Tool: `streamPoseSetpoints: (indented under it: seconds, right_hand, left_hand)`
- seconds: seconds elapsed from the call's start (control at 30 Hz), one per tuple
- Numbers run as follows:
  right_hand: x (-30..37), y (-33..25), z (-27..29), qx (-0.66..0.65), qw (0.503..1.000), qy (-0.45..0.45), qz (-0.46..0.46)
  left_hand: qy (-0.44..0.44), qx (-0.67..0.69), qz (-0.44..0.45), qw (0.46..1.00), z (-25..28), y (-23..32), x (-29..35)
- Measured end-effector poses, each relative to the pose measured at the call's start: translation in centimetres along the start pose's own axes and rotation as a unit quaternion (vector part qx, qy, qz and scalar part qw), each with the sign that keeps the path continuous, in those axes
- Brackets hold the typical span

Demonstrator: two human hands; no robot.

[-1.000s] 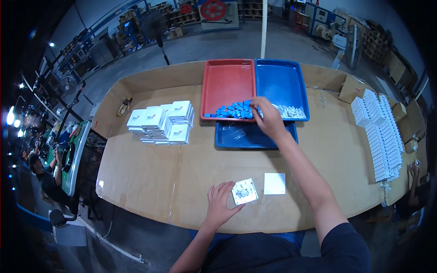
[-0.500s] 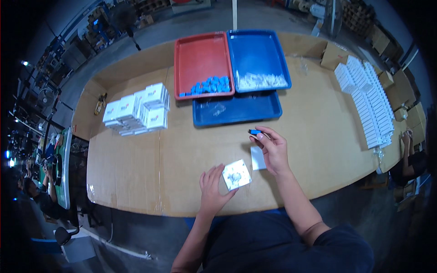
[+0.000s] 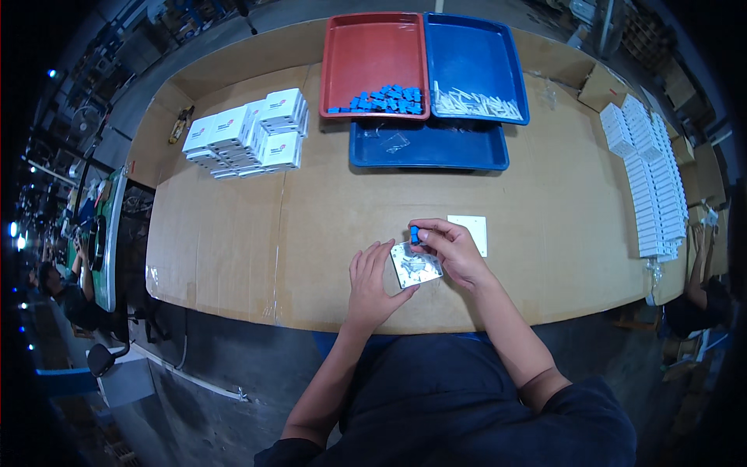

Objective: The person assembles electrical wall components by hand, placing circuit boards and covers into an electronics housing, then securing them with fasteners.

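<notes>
My left hand [image 3: 372, 286] grips the left side of a square white casing [image 3: 417, 266], thumb along its near edge and fingers at its far left. The casing's upper face shows a greyish, uneven inside whose details are too small to make out. Between the thumb and fingertips of my right hand [image 3: 457, 255] is a small blue block [image 3: 414, 234], held upright at the casing's far edge. Whether the block touches the casing I cannot tell. Just beyond my right hand, a flat white square plate [image 3: 476, 230] lies on the cardboard-covered table [image 3: 334, 226].
Farther off stand a red tray [image 3: 373, 58] with blue blocks, a blue tray [image 3: 475, 66] with slender white pieces, and a lower blue tray [image 3: 428, 152] with clear plastic. White boxes [image 3: 245, 136] are stacked at left; rows of white casings [image 3: 650, 183] line the right edge.
My right hand has brought the blue block left and down to the casing, turning it from lying sideways to upright. The whole view has shifted, with the trays now higher in the picture.
</notes>
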State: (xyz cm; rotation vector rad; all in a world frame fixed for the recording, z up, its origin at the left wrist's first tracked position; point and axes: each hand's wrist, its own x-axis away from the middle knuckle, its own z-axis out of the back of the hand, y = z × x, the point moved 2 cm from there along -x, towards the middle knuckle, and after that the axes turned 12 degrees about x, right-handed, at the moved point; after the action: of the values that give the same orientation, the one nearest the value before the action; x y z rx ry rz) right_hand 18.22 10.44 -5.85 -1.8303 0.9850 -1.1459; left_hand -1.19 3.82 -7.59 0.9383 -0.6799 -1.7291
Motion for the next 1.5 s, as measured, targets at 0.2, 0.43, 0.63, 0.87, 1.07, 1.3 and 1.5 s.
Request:
streamPoseSetpoints:
  seconds: [0.2,0.43,0.63,0.87,1.07,1.3,1.5]
  right_hand:
    - [0.0,0.3,-0.2,0.110,0.990,0.003,0.090]
    - [0.2,-1.3,-1.3,0.535,0.773,0.055,0.336]
    - [0.2,0.3,-2.3,0.581,0.731,0.046,0.355]
    - [0.4,0.7,-2.6,0.569,0.731,0.046,0.373]
    - [0.4,0.4,-2.4,0.562,0.741,0.047,0.366]
    - [0.3,0.5,-2.4,0.569,0.734,0.031,0.369]
    - [1.3,0.7,-2.6,0.640,0.699,0.035,0.316]
  left_hand:
    - [-0.008,-0.004,0.006,1.000,-0.1,0.1,-0.3]
    - [-0.005,-0.001,0.016,1.000,-0.1,-0.2,-0.1]
    - [-0.004,0.010,0.025,1.000,-0.1,-0.3,-0.4]
    - [0.000,0.005,0.025,1.000,-0.1,-0.4,-0.1]
    - [-0.005,0.003,0.022,1.000,-0.1,-0.4,0.0]
    - [-0.003,0.003,0.019,1.000,0.0,-0.4,-0.2]
    - [-0.007,0.007,0.019,1.000,-0.1,-0.5,-0.1]
